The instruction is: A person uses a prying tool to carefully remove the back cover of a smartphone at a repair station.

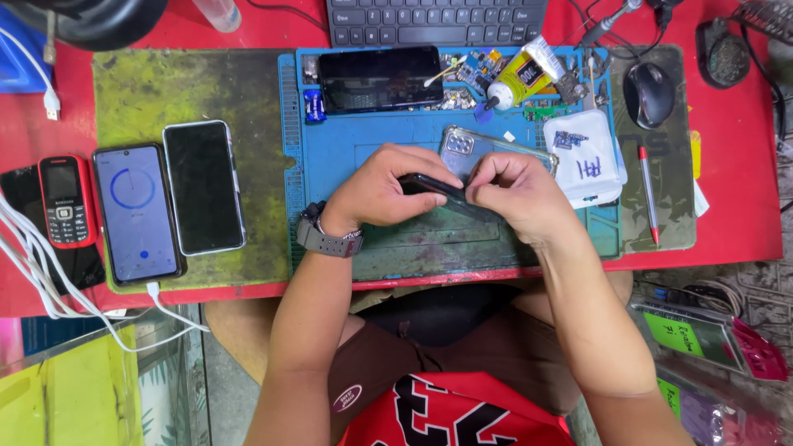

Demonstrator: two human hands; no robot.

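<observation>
Prying looks like the step in hand: left hand and right hand both clamp their fingers on a dark smartphone held edge-up over the blue repair mat. Next move likely calls for steady thumbnail pressure along its seam.

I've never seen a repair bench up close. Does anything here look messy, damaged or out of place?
Yes. The green mat is badly stained and worn. Loose small parts lie scattered on the blue mat beside a glue tube lying on its side. Both hands grip a dark phone.
</observation>
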